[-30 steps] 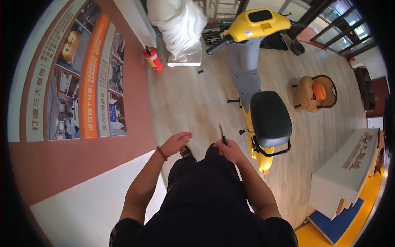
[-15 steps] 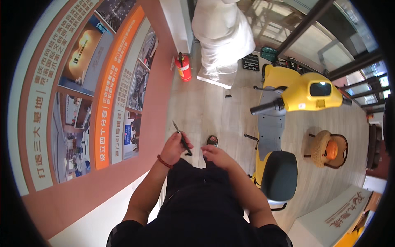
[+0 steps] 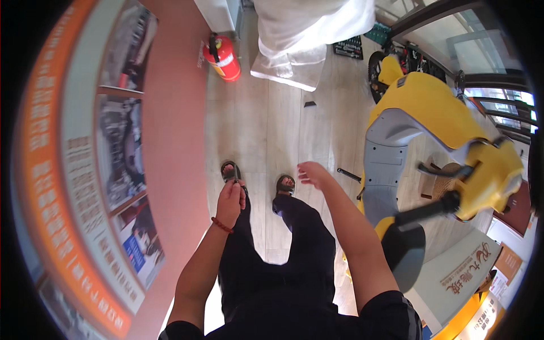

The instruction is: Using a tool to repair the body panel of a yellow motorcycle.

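Observation:
My left hand (image 3: 229, 201), with a beaded bracelet (image 3: 222, 225) at the wrist, is closed around a slim screwdriver (image 3: 236, 173). Only a bit of its thin shaft shows above the fingers; most of its dark handle is hidden. My right hand (image 3: 311, 174) hangs apart from it on the right, fingers loosely stretched and nothing visible in them. Below both hands are my sandalled feet. A small black piece (image 3: 310, 104) lies on the floor farther ahead, touched by neither hand.
A yellow scooter (image 3: 422, 102) stands on the right, its kickstand (image 3: 348, 174) jutting toward me. A red fire extinguisher (image 3: 224, 59) is by the poster wall (image 3: 175, 113) at left. White draped sheeting (image 3: 306, 28) and a dark tool case (image 3: 348, 47) are ahead.
My hands have drawn apart, the right one moving right and its fingers loosening. The screwdriver has turned and shows less. The view has shifted; both feet now show, and the scooter looms closer.

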### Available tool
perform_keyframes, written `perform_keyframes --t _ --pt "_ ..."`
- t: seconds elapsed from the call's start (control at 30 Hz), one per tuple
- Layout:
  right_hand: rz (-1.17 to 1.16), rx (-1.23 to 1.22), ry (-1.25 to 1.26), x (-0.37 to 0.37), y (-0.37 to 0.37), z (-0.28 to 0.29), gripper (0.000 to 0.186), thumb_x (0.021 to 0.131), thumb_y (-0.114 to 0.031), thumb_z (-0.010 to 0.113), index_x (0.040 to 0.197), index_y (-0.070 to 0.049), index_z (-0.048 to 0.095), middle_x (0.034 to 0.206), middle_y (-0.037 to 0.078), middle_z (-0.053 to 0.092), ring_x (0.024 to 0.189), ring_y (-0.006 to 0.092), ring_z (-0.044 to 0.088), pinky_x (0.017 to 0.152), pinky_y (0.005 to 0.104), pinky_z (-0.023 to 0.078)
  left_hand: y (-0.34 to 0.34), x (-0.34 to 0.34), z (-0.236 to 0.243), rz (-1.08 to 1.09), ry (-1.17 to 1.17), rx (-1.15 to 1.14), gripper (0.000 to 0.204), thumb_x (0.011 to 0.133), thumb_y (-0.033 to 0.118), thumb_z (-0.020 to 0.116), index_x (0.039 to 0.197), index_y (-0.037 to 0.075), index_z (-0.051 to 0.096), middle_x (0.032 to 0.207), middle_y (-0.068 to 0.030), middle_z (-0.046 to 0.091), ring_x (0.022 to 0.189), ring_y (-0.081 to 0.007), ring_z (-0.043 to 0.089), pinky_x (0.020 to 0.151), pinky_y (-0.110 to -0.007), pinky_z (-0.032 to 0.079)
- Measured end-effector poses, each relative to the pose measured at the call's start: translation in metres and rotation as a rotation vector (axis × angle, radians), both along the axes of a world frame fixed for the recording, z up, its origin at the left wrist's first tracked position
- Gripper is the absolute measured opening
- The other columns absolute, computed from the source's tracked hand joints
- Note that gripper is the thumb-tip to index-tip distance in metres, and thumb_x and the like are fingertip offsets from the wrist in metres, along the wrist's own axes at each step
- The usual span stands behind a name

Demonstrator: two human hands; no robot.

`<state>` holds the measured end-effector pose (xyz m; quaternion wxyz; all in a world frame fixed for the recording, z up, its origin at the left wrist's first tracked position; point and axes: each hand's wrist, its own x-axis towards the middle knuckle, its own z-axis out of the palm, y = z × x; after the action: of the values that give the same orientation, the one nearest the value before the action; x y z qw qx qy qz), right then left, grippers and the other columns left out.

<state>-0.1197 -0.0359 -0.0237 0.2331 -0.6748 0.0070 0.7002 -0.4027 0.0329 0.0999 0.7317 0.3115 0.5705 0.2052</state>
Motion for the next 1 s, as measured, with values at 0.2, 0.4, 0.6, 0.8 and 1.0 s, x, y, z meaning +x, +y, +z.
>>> perform_keyframes --t 0.2,0.4,0.6,0.8,1.0 --pt "-0.012 -0.135 -0.410 0.070 0.035 -0.241 0.027 0.081 -0.028 0.059 0.081 -0.001 0.059 0.064 0.010 0.054 0.056 0.0237 0.056 0.049 0.0401 0.048 0.033 0.013 -0.147 -0.165 0.037 -0.009 0.020 0.098 0.018 0.041 0.105 0.003 0.053 0.065 0.0021 0.048 0.052 -0.0045 0.043 0.048 -0.019 0.037" --pt "0.422 -0.037 -0.979 0.151 0.109 -0.396 0.076 0.070 -0.046 0.068 0.122 0.006 0.051 0.123 0.028 0.053 0.119 0.0381 0.048 0.099 0.0397 0.040 0.065 0.000 -0.203 -0.136 0.064 -0.118 0.020 0.097 0.014 0.041 0.104 -0.001 0.051 0.065 0.0009 0.046 0.051 -0.0048 0.039 0.046 -0.020 0.033" --pt "0.844 0.131 -1.345 0.181 0.177 -0.426 0.064 0.078 -0.022 0.067 0.134 -0.008 0.040 0.136 0.020 0.040 0.119 0.0357 0.046 0.099 0.0432 0.041 0.104 -0.002 -0.198 -0.175 0.174 0.018 0.020 0.098 0.016 0.038 0.102 0.001 0.051 0.064 -0.0003 0.046 0.052 -0.0059 0.040 0.047 -0.020 0.034" --pt "0.906 0.079 -1.292 0.174 0.186 -0.442 0.047 0.078 -0.010 0.061 0.121 -0.004 0.045 0.131 0.024 0.041 0.112 0.0374 0.051 0.091 0.0465 0.046 0.116 0.009 -0.198 -0.229 0.185 0.069 0.022 0.097 0.020 0.041 0.103 0.001 0.051 0.066 -0.0013 0.047 0.055 -0.0065 0.041 0.050 -0.020 0.034" --pt "0.419 0.132 -1.070 0.130 0.123 -0.460 0.049 0.078 -0.022 0.068 0.112 0.004 0.044 0.107 0.027 0.058 0.092 0.0407 0.060 0.082 0.0438 0.049 0.083 0.012 -0.202 -0.347 0.141 -0.157 0.019 0.094 0.010 0.045 0.107 -0.001 0.054 0.069 -0.0006 0.049 0.061 -0.0058 0.044 0.057 -0.022 0.038"
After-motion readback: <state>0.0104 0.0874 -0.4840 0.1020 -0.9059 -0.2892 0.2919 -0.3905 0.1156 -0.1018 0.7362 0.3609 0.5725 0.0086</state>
